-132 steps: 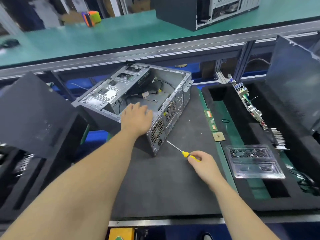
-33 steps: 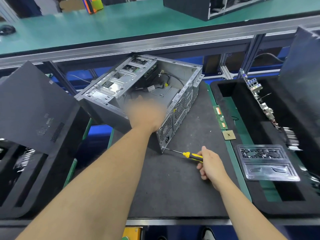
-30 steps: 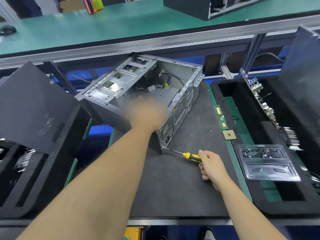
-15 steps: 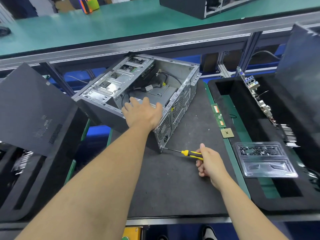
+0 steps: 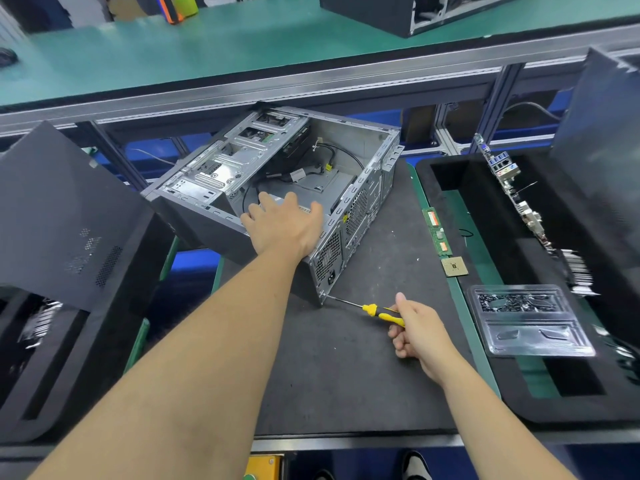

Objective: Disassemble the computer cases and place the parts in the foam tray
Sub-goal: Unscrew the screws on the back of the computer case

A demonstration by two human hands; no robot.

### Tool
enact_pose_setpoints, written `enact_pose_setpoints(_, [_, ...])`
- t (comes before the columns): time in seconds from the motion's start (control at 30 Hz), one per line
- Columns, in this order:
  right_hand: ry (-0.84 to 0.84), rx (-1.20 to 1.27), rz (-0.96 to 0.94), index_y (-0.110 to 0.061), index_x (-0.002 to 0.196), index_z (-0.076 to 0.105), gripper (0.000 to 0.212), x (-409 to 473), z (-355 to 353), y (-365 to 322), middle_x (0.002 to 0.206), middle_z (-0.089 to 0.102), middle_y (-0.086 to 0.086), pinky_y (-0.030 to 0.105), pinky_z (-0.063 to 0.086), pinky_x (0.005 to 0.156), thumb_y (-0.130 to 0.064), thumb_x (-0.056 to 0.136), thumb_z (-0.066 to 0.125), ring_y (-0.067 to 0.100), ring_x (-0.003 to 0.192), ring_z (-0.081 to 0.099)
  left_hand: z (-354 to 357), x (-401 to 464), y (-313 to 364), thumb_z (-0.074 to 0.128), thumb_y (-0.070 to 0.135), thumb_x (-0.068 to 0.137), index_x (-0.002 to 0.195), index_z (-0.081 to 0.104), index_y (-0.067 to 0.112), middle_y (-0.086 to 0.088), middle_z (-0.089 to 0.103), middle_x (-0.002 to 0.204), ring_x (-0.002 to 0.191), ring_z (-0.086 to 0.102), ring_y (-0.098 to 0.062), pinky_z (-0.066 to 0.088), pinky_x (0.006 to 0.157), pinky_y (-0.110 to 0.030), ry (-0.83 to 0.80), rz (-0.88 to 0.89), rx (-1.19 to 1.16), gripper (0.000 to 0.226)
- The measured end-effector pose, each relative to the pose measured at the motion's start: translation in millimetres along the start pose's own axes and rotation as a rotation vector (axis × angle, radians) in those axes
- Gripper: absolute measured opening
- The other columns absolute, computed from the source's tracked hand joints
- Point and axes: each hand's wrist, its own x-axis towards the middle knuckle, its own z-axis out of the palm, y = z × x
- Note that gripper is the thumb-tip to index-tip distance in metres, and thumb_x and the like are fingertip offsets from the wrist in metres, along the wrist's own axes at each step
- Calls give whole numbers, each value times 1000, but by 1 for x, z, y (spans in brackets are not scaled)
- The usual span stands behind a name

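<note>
The black foam tray [image 5: 450,174] stands at the right of the dark work mat [image 5: 346,375]. A motherboard [image 5: 512,188] stands on its edge in the tray, leaning against the inner foam wall, and a finned heatsink [image 5: 576,271] lies just beside its near end. A clear plastic blister tray [image 5: 530,320] rests across the near part of the foam tray; its far compartment holds small dark pieces, probably screws. On the green strip between mat and foam tray lie a memory stick [image 5: 437,233] and, near its end, a square processor chip [image 5: 454,266].

The open computer case [image 5: 311,168] lies on its side at the middle of the mat, with loose cables [image 5: 311,173] inside. The left hand [image 5: 284,226] rests on the near top edge of the case, fingers spread and reaching into the opening. The right hand [image 5: 415,327] grips the yellow and black handle of a screwdriver [image 5: 367,308], whose tip touches the near bottom corner of the case's rear panel. At the left stands another foam tray [image 5: 104,341] with a black side panel [image 5: 59,216] leaning over it.
</note>
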Motion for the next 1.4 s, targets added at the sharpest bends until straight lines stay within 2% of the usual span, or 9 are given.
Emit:
enact_pose_setpoints(0.3, [-35, 109, -153, -13, 95, 70, 9, -4, -2, 11, 73, 55, 9, 30, 40, 52, -7, 96, 63, 18, 62, 46, 0, -1, 0, 24, 60, 94, 134, 56, 28, -17, 43, 146, 128, 41, -39, 25, 109, -53, 6, 3, -15, 61])
enact_pose_setpoints(0.43, [-6, 14, -183, -27, 88, 70, 16, -6, 0, 8, 80, 62, 3, 33, 44, 57, -12, 93, 68, 18, 62, 49, -1, -1, 0, 24, 59, 94, 135, 56, 27, -17, 42, 147, 129, 41, -39, 25, 109, -53, 3, -2, -25, 61])
enact_pose_setpoints(0.5, [5, 43, -127, -22, 89, 69, 10, -7, 3, 2, 77, 63, 4, 31, 44, 50, -26, 97, 64, 17, 56, 50, 0, -1, 1, 24, 59, 94, 136, 55, 27, -18, 41, 149, 129, 40, -40, 25, 109, -53, 1, -6, -29, 61])
enact_pose_setpoints(0.6, [25, -26, -17, -13, 90, 65, 35, -5, 5, -3, 61, 58, 7, 25, 36, 41, -39, 104, 45, 18, 44, 44, -1, 0, 0, 23, 59, 94, 137, 55, 28, -19, 40, 150, 130, 41, -40, 26, 109, -53, 5, -8, -25, 62])
enact_pose_setpoints(0.8, [83, -120, -238, -30, 82, 69, 16, -8, 0, 0, 63, 59, -8, 30, 43, 55, -19, 93, 65, 15, 53, 48, -1, 1, -1, 24, 60, 95, 138, 56, 27, -20, 42, 148, 129, 42, -41, 26, 108, -53, 15, -12, -23, 63])
enact_pose_setpoints(1.0, [9, 23, -230, -27, 92, 69, 20, -5, 1, 1, 96, 63, 5, 34, 49, 63, -8, 87, 74, 19, 61, 56, -1, 0, -1, 24, 60, 96, 135, 58, 26, -17, 46, 142, 126, 43, -39, 27, 107, -52, 32, -16, -26, 62])
enact_pose_setpoints(1.07, [30, 7, -147, -19, 92, 67, 5, -3, 3, -1, 87, 63, 6, 33, 47, 54, -24, 95, 67, 19, 57, 55, -1, -1, 0, 23, 59, 96, 135, 59, 26, -16, 46, 141, 126, 43, -39, 27, 107, -52, 34, -13, -37, 62])
enact_pose_setpoints(1.2, [56, -48, -52, -15, 86, 67, 29, -1, 5, -1, 56, 55, 3, 25, 37, 43, -30, 103, 49, 16, 43, 44, -1, -1, -1, 23, 58, 97, 135, 60, 27, -14, 47, 142, 128, 42, -38, 26, 108, -51, 51, -11, -66, 61])
enact_pose_setpoints(1.4, [61, -85, -237, -27, 89, 69, 17, -8, -1, 2, 78, 64, -1, 33, 49, 63, -10, 91, 68, 15, 56, 53, 2, 0, -2, 28, 56, 98, 141, 56, 25, -13, 49, 146, 134, 41, -34, 24, 113, -51, 100, -9, -147, 60])
